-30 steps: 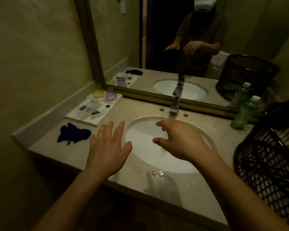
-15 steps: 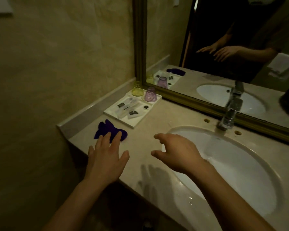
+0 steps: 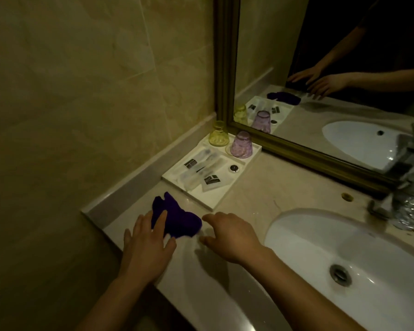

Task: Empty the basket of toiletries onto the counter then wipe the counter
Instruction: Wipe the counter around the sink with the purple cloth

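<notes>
The left hand (image 3: 148, 244) lies flat with its fingers spread, the fingertips resting on the near edge of a crumpled purple cloth (image 3: 175, 217); nothing is gripped yet. The right hand (image 3: 227, 235) hovers just beside the cloth's right side, fingers loosely curled and apart, empty, its shadow falling on the surface (image 3: 261, 187) beneath it. Whether its fingertips touch the cloth cannot be told from this angle.

The cloth sits bunched near the front left corner of the surface, between the wall upstand and the white basin (image 3: 344, 271). It looks soft and light, and it will likely fold and drag rather than slide as one piece. A good hold would be to gather the raised middle of the bundle in the palm, or to press it flat under an open hand, rather than pinch a loose corner that would only trail behind.

Just behind the cloth stands a white tray (image 3: 215, 201) holding wrapped toiletries, with an upturned yellow glass (image 3: 218, 137) and an upturned purple glass (image 3: 242, 144) at its far end against the mirror frame (image 3: 225, 68). The glasses are fragile and close to any wiping stroke, so strokes toward the back call for care. The tap (image 3: 406, 187) rises at the right behind the basin. No basket shows in this view, so its state cannot be judged; the step in hand appears to be taking up the cloth to wipe.
</notes>
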